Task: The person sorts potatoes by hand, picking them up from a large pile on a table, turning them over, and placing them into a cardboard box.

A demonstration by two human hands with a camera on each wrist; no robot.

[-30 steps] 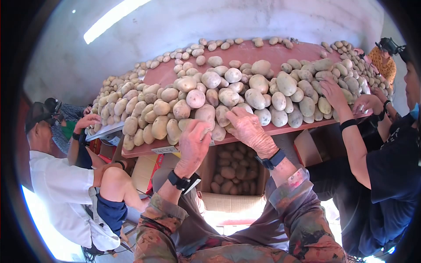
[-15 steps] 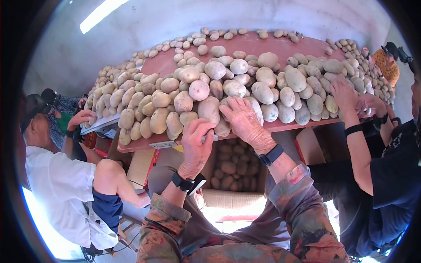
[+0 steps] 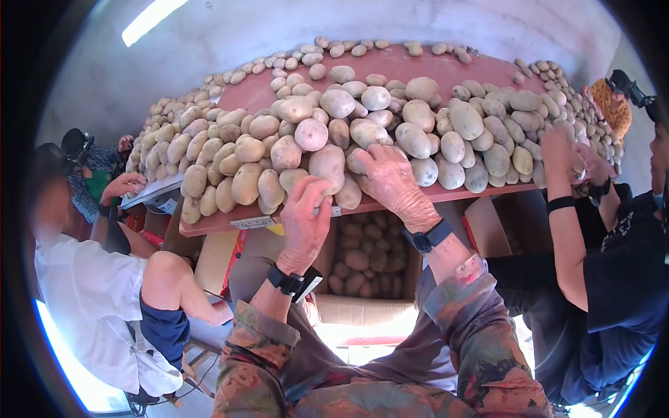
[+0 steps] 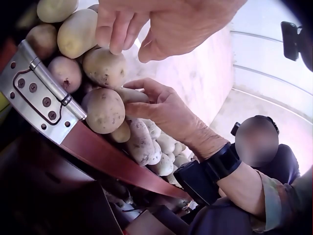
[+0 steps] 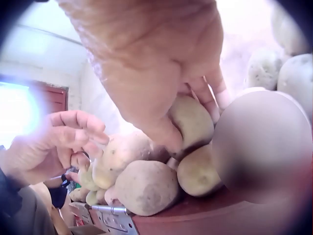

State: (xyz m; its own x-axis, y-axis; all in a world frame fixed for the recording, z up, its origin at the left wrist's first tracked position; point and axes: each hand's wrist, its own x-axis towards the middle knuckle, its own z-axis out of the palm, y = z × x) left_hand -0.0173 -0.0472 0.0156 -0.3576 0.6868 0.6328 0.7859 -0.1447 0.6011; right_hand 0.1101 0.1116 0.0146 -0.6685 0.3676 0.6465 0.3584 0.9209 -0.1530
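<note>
Heaped potatoes [image 3: 245, 183] lie along the front of a reddish table [image 3: 502, 66]. My right hand [image 3: 392, 180] reaches into the front row, and in the right wrist view its thumb and fingers grip a potato [image 5: 195, 120]. Below that one sit a rounder potato [image 5: 146, 187] and a smaller potato [image 5: 198, 171] near the table edge. To the left, my left hand [image 3: 306, 221] hovers just off the edge, fingers loosely bent around nothing. The left wrist view has this hand [image 4: 181, 22] above the front potatoes, close to a spotted potato [image 4: 105, 67].
Beneath the table edge, between my knees, stands a cardboard box [image 3: 369, 306] with potatoes inside. A metal hinge [image 4: 46, 95] is fixed to the edge. People sit close on both sides, one in a white shirt [image 3: 90, 299], another in a dark shirt [image 3: 627, 268].
My right hand has moved slightly forward, onto the potatoes in the front row. The left hand stays near the table edge with little movement. The head view has shifted slightly.
</note>
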